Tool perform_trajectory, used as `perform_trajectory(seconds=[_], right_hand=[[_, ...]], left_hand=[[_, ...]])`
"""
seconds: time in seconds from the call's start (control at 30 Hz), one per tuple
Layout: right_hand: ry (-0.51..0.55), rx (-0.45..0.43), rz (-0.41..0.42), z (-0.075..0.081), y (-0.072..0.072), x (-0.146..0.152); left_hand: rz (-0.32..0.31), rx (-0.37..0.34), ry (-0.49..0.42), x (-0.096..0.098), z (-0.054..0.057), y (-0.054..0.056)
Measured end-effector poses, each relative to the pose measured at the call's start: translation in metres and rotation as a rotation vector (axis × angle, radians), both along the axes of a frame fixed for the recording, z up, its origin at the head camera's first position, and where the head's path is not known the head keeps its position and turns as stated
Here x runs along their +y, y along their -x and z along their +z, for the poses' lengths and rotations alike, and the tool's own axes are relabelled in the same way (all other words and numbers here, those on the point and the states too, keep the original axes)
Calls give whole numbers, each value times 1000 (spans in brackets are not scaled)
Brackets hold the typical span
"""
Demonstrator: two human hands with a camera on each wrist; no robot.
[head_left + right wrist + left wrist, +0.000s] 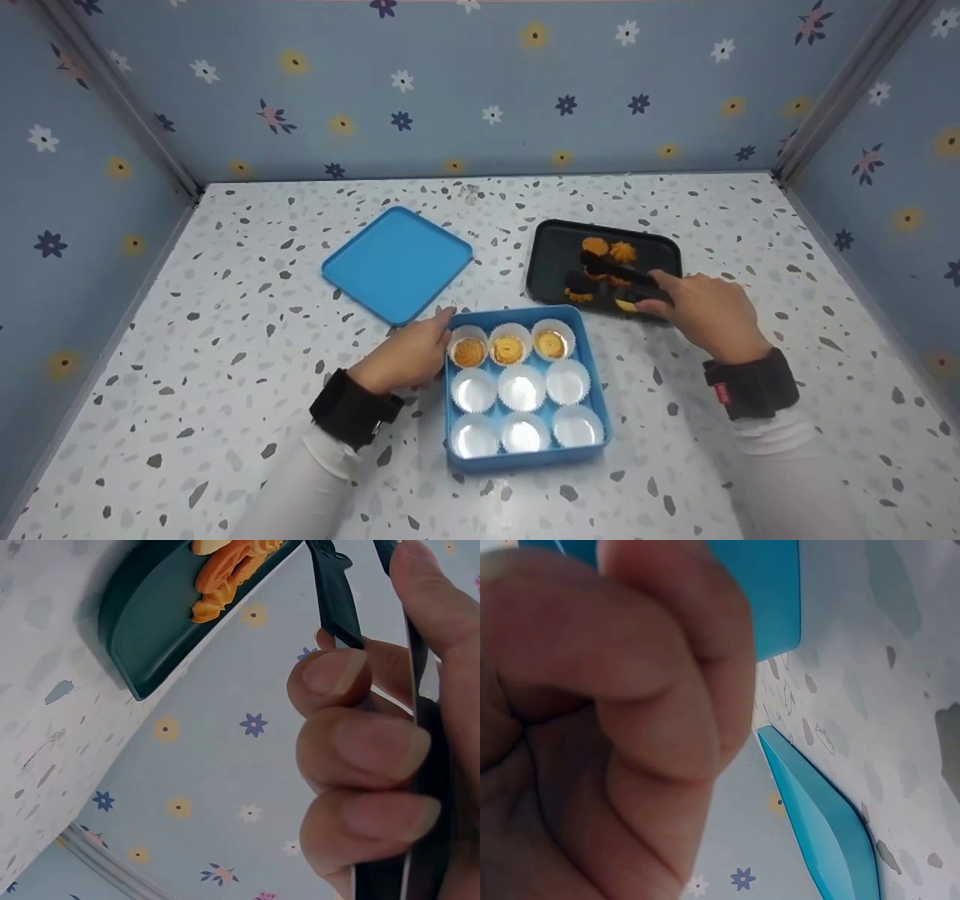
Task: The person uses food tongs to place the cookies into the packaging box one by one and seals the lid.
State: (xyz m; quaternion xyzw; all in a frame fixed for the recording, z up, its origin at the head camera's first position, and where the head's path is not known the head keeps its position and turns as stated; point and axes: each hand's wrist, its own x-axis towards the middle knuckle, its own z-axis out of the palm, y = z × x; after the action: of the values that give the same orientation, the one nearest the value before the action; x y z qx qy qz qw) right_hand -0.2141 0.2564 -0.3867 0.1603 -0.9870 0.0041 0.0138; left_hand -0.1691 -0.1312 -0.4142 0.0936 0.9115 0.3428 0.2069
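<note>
A blue square box (pixel 525 459) holds several white paper cups (pixel 522 388) in rows. Three golden cookies (pixel 508 349) sit in the back row's cups; the other cups hold none. My left hand (pixel 409 352) grips the box's back left side, its fingers curled in the left wrist view. Over a black tray (pixel 551 259), my right hand (pixel 712 315) holds black tongs (pixel 626 271) by the handles. Several cookies (pixel 622 251) lie on that tray around the tong tips. Whether the tips pinch a cookie, I cannot tell. In the right wrist view, fingers wrap the tongs' handles (pixel 379 881).
A blue square lid (pixel 397 262) lies behind the box to the left. Speckled white tabletop (pixel 225 300) surrounds everything. Flower-patterned walls (pixel 480 90) stand at the back and both sides.
</note>
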Motion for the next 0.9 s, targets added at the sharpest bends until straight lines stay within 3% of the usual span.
perform_trajectory(seconds=[0.17,0.9], right_hand=[[4,-31,8,0,0,-2],[22,-15,48,-1,-1,0]], left_hand=[[1,-12,-2,0,1,0],[-25,30,6,-1,-2,1]])
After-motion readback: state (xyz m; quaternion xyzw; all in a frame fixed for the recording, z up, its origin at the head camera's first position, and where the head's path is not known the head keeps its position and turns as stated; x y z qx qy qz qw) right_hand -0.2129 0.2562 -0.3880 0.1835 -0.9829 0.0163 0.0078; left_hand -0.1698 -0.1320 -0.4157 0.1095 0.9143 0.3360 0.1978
